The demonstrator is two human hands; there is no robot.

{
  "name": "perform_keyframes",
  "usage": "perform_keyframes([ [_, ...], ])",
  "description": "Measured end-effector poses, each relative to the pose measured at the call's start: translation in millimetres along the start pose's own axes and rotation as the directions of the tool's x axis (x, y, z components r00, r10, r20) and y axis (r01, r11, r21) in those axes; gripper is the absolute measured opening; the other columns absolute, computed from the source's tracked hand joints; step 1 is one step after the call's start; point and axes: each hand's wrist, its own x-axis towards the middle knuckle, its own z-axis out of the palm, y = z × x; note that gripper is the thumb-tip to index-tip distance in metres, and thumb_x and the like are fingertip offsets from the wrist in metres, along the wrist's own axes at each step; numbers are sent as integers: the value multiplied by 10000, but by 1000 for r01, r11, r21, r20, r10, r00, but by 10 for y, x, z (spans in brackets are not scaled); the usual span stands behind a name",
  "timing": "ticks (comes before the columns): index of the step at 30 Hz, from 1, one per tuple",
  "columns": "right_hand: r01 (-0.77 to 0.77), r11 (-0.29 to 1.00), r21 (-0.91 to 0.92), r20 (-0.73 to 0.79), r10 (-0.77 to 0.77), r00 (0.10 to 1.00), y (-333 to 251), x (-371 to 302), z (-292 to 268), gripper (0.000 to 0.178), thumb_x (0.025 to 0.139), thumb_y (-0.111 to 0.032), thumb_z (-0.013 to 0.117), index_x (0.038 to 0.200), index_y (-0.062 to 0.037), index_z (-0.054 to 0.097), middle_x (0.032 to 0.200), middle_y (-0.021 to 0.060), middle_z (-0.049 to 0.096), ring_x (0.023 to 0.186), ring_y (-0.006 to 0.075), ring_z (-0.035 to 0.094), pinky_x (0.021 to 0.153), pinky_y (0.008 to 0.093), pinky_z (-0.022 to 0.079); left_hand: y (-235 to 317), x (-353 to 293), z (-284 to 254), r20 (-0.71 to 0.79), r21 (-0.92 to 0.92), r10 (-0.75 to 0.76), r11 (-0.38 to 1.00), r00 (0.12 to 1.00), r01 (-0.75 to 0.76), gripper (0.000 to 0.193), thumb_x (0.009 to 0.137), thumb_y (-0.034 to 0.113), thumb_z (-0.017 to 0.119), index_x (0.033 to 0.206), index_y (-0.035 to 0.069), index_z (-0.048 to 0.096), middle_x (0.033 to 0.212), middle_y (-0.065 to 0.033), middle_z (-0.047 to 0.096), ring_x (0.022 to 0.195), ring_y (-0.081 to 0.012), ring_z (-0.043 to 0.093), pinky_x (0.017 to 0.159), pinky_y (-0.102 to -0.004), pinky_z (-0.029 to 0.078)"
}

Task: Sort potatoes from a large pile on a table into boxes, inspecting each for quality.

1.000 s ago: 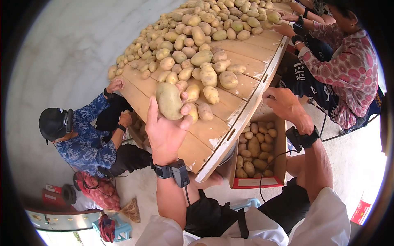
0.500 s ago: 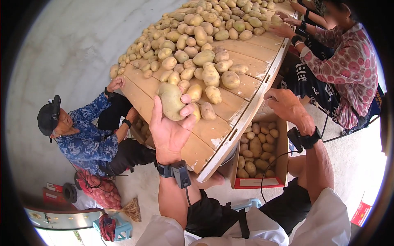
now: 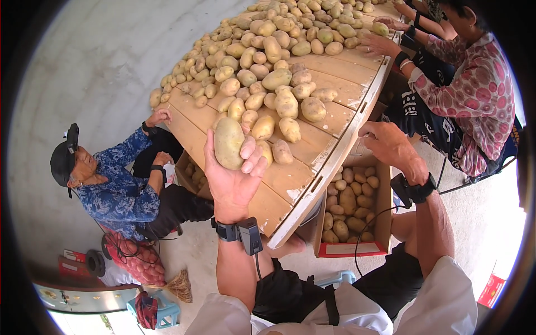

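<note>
My left hand (image 3: 234, 173) is closed round a large pale yellow potato (image 3: 228, 143), holding it above the near corner of the slatted wooden table (image 3: 276, 192). Its thumb lies along the potato's left side and its fingers curl over the right. Loose potatoes (image 3: 281, 152) lie just beyond it. At the table's right edge hangs my right hand (image 3: 391, 146), fingers curled in, with no object showing in them. Below that hand stands a cardboard box (image 3: 385, 209) with several potatoes inside. Both wrists wear black bands with small devices; a cable runs from the right one.
A big heap of potatoes (image 3: 268, 47) covers the table's far part. A person in a blue patterned shirt (image 3: 125, 178) sits at the left, another in a pink patterned shirt (image 3: 474, 95) at the right. A red mesh sack (image 3: 137, 259), a broom (image 3: 180, 286) and a blue stool (image 3: 166, 312) are lower left.
The potato in my left hand has turned and now stands more upright. My right hand has stayed in place. The person at the left has drawn one hand up from a box.
</note>
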Motion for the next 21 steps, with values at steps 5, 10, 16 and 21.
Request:
perform_keyframes([
  [5,19,1000,14,-13,-19,1000,9,-13,22,306,933,-213,602,1131,-39,756,1047,235,749,1016,409,719,929,447,554,5,4,-53,57,-9,-33,999,998,34,613,1090,569,382,1242,15,595,769,-39,553,589,-142,514,542,-324,422],
  [10,37,999,5,-8,-37,999,84,11,40,316,926,-218,600,1132,-37,757,1026,239,748,992,414,721,913,451,556,-22,13,17,-61,-26,4,1000,998,-6,581,1094,538,418,1290,15,576,933,-79,608,681,-156,567,559,-327,453],
  [16,55,998,-2,3,-55,998,94,44,49,324,923,-223,598,1138,-42,758,1012,240,748,984,418,722,900,455,558,-55,13,50,-147,30,90,996,985,-86,510,1070,419,569,1413,43,532,1165,-148,599,1008,-251,583,724,-355,480],
  [21,75,997,-18,-16,-75,997,163,44,72,324,925,-222,594,1140,-44,759,1019,242,745,989,419,721,905,458,559,-108,25,50,-155,158,135,981,979,-110,494,1053,382,601,1420,57,534,1194,-149,609,1018,-257,582,762,-372,476],
])
